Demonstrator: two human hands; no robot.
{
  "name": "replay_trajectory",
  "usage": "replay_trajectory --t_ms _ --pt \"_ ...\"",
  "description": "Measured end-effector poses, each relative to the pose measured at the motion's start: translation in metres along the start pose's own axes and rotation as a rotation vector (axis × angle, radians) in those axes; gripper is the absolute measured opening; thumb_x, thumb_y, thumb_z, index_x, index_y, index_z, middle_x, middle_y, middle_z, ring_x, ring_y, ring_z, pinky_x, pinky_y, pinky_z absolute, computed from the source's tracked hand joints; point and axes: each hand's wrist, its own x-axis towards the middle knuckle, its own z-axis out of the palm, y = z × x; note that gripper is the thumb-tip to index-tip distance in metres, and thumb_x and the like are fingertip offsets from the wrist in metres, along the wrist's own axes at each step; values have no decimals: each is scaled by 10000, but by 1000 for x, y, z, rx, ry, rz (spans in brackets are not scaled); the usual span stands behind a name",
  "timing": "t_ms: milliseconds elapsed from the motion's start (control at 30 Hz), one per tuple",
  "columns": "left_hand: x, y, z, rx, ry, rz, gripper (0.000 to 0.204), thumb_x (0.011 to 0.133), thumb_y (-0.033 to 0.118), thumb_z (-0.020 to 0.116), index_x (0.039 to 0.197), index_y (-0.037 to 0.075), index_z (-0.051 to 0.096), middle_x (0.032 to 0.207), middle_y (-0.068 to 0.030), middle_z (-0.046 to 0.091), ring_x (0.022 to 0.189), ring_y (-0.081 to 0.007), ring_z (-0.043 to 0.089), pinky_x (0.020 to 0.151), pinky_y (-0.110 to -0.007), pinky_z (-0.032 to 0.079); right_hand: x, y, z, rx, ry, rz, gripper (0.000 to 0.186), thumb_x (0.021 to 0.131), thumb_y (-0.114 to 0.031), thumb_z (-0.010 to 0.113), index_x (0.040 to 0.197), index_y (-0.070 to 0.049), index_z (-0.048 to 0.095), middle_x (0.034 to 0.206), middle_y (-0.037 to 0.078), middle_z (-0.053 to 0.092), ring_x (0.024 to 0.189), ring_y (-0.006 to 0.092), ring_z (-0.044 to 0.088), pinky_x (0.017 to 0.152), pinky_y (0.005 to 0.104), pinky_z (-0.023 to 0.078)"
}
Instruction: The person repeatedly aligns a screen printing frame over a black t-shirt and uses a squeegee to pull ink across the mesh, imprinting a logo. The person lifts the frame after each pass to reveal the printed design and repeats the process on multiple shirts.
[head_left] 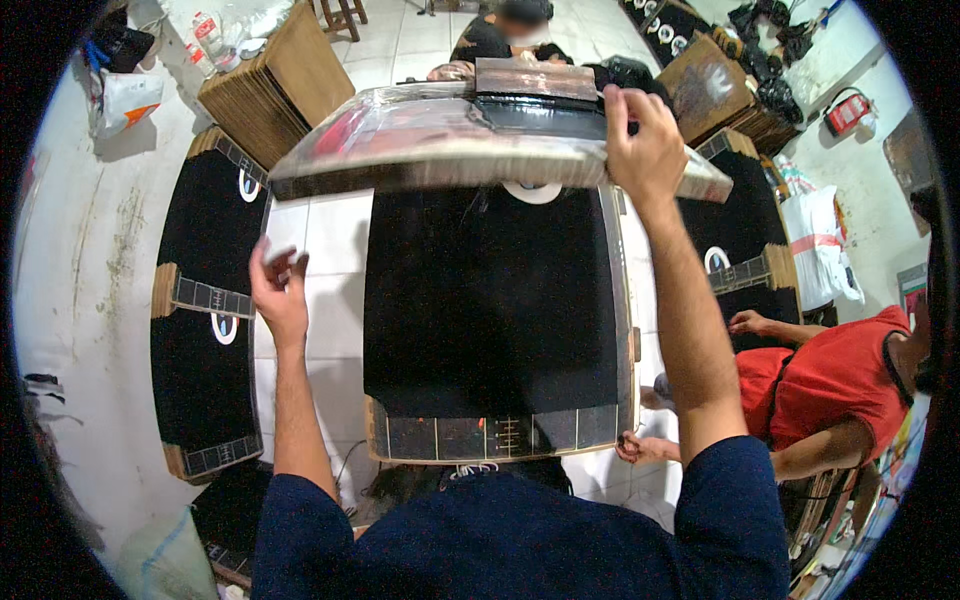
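A shallow frame [440, 165] stood above the far edge of the desk [400, 435] and overlapped it, hiding part of a white ring [535, 193] on the black cloth [490, 300] spread there. It held a glossy black patch [535, 118], wet in look, just under the dark block of a squeegee [535, 82]; whether that was a pool of ink could not be told. Of the other containers, a white bag [815, 240] with a red band hung well to the right of the desk, bulging, its contents hidden. Another white bag [130, 105], marked with orange, hung at the far left, and clear bottles [207, 38] with red labels stood beyond.

The frame's long axis ran left to right, roughly parallel to the desk's far edge, with its ends reaching past both of the desk's sides. The squeegee lay along the same line. The frame looked tilted, its near side facing the wearer.

The near rim was pale and smeared with grey, blurred along its length; the surface behind was shiny, with a red area toward the left.

The right hand [645, 140] was bent with its fingers curled at the squeegee's right end, though which piece it gripped could not be told. The left hand [280, 290] hung off the desk's left edge, its fingers loosely spread and holding nothing. A co-worker's hand [648, 449] was close to the near right corner.
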Motion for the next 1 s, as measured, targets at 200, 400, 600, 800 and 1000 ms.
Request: replay_trajectory --t_ms 200,400,600,800,1000 --pt "-253 -199 -83 638 -479 -924 316 987 231 565 1004 -26 749 928 -181 757 860 -322 714 799 -455 542 111 -17 0 -190 -239 242 611 934 -681 495 1121 -177 784 1152 144 753 1106 351 703 961 482 530" --pt "-437 -179 -71 606 -662 -1009 322 959 266 594 1021 -19 731 973 -205 754 883 -380 715 781 -470 550 154 -13 16 -209 -267 259 612 892 -707 504 1176 -239 777 1249 148 722 1188 363 666 1039 461 483" --pt "-439 -146 -52 583 -515 -1006 334 963 289 614 1057 -15 717 1002 -210 748 883 -381 707 781 -467 547 168 -3 26 -175 -287 216 590 883 -701 530 1111 -232 808 1113 99 775 1130 297 698 1003 429 489" --pt "-427 -147 -28 605 -392 -955 352 967 311 635 1093 -10 703 1032 -216 742 882 -382 699 781 -464 544 171 4 28 -215 -225 159 519 903 -619 608 979 -159 835 975 49 789 909 182 710 826 345 519" --pt "-401 -155 -33 664 -202 -797 377 971 334 656 1130 -6 688 1062 -221 736 882 -382 692 780 -461 541 155 -17 17 -152 -148 158 461 927 -503 592 1007 -99 798 915 138 775 849 276 733 796 400 541"
